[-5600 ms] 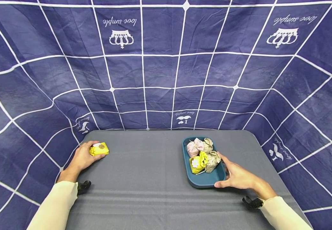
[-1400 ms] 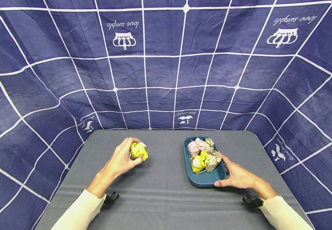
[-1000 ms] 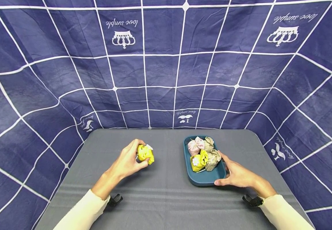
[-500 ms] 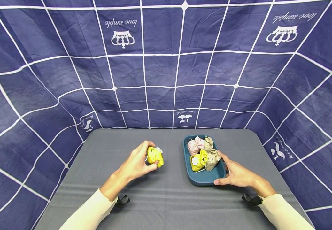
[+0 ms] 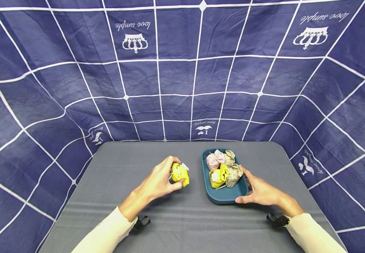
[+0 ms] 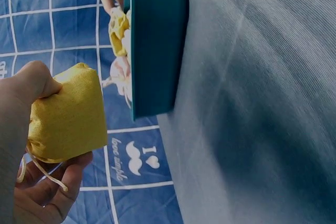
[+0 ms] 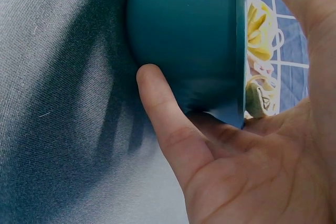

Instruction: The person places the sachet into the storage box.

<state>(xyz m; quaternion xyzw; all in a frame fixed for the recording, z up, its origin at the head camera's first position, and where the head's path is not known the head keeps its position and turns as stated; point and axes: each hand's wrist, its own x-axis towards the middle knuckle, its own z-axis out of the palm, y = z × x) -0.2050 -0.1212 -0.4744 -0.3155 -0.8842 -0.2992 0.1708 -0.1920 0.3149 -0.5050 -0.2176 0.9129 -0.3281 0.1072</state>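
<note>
A yellow drawstring pouch (image 5: 181,174) with a white flower is pinched between the thumb and fingers of my left hand (image 5: 161,179). It hangs above the table, left of a blue box (image 5: 221,201); its cord dangles in the left wrist view below the pouch (image 6: 71,114). Inside the box lie another yellow pouch (image 5: 217,178), a pink pouch (image 5: 214,161) and two beige pouches (image 5: 234,175), one partly hidden behind the other. My right hand (image 5: 259,191) grips the box's near right corner, thumb on the front wall, fingers along the right side.
The grey table (image 5: 131,218) bears the box at right of centre. A blue curtain (image 5: 176,77) with white grid lines rises behind the table and along both sides. The front end of the box's floor shows bare.
My left hand has carried the yellow pouch from the table's far left rightward, nearer to the box. My right hand and the box have stayed in place.
</note>
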